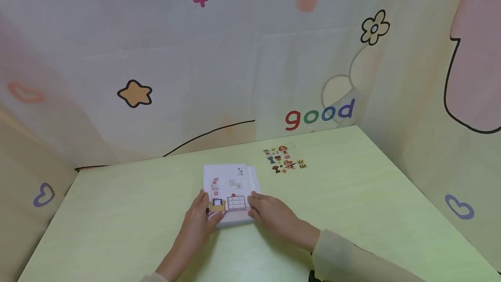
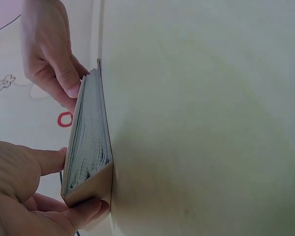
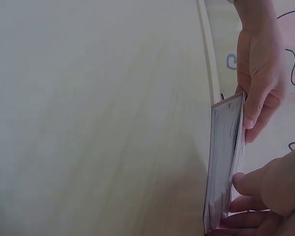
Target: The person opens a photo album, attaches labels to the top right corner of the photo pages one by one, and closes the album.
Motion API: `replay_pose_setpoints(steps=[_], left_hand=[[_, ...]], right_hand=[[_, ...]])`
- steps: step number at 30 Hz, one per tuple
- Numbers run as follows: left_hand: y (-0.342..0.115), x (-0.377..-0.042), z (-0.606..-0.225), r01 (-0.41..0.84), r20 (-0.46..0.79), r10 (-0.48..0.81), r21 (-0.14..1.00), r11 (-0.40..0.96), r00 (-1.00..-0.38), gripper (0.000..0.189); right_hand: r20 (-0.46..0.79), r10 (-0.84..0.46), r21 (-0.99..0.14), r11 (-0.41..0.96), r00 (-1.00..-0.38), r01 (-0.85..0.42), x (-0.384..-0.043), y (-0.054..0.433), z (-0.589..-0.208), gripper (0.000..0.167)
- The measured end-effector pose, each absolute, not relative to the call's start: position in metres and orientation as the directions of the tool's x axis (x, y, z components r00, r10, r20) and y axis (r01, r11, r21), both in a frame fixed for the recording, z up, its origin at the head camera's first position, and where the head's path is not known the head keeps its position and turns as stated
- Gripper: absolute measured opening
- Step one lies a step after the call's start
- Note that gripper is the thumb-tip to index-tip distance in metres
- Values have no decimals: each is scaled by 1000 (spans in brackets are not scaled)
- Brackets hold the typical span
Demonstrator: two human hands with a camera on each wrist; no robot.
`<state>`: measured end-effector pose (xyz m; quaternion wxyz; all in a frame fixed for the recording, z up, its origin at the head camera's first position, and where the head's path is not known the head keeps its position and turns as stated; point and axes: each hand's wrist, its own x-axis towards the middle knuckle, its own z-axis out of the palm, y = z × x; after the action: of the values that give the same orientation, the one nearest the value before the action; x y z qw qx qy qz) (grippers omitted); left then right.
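A thick book [image 1: 231, 172] with a white illustrated cover lies on the pale green table [image 1: 129, 212] in the head view. My left hand [image 1: 195, 221] grips its left side, thumb over the cover. At the opposite side, my right hand [image 1: 274, 214] holds the page edge. In the left wrist view, fingers of the left hand [image 2: 19, 191] lie along the spine, and the book's page block [image 2: 88, 132] faces the camera. The right wrist view has the right hand [image 3: 280, 191] at the open edge, where the pages [image 3: 222, 147] fan slightly. Some fingertips are hidden.
Behind the book, to its right, lies a clear sheet of cartoon stickers [image 1: 285, 158]. A printed fabric curtain [image 1: 219, 73] surrounds the table at the back and sides. Part of a dark object [image 1: 313, 275] shows beneath the right sleeve [image 1: 344, 251].
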<state>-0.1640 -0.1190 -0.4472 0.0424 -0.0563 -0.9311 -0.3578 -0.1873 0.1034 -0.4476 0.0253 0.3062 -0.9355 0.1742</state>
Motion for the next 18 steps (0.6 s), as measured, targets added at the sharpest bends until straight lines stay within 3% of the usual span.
replay_pose_setpoints(steps=[10,18], left_hand=[[-113,-144,-447,92,77,54,667,739,-996,78],[-107,-130,-445,27,17,21,672,740,-1000,79]], right_hand=[[185,-584,-278,740,-790,-612,-168,110,-447,23],[190,-585,-294,732,-788,-614,-155,116,-446,31]])
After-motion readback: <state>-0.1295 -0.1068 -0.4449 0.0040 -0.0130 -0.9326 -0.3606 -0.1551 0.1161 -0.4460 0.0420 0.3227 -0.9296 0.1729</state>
